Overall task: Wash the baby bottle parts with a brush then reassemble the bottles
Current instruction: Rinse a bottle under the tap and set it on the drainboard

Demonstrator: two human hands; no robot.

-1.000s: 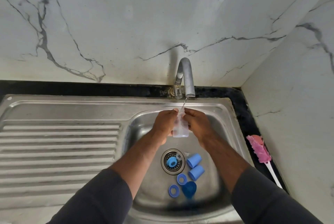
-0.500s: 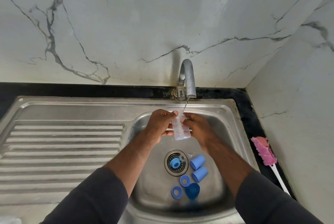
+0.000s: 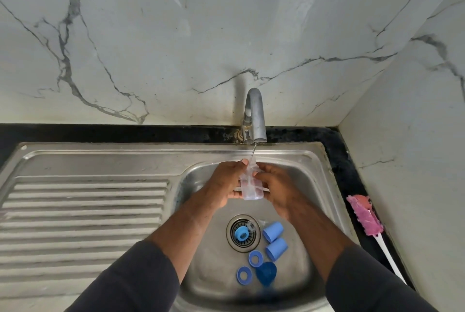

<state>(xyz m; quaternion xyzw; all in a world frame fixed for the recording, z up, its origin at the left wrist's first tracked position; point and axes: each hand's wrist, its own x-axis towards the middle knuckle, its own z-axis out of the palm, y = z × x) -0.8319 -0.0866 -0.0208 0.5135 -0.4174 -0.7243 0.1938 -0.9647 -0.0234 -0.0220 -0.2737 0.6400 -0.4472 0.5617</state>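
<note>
A clear baby bottle body [image 3: 250,187] is held upright under the thin stream from the tap [image 3: 254,115]. My left hand [image 3: 226,182] grips its left side and my right hand [image 3: 275,186] grips its right side, fingers curled round it. Below, on the floor of the sink [image 3: 201,178], lie two blue caps [image 3: 273,231] [image 3: 276,248], two blue rings [image 3: 256,258] [image 3: 243,275], a dark blue piece [image 3: 266,273] and a blue part [image 3: 242,233] on the drain strainer. A pink bottle brush [image 3: 366,218] lies on the black counter at the right.
The steel ribbed drainboard [image 3: 83,216] stretches to the left of the basin. Marble walls close off the back and the right side. A clear small part [image 3: 251,226] rests on the drain's edge.
The bottle has tilted back to more upright under the stream, and both hands shifted slightly on it. The parts in the sink have not moved.
</note>
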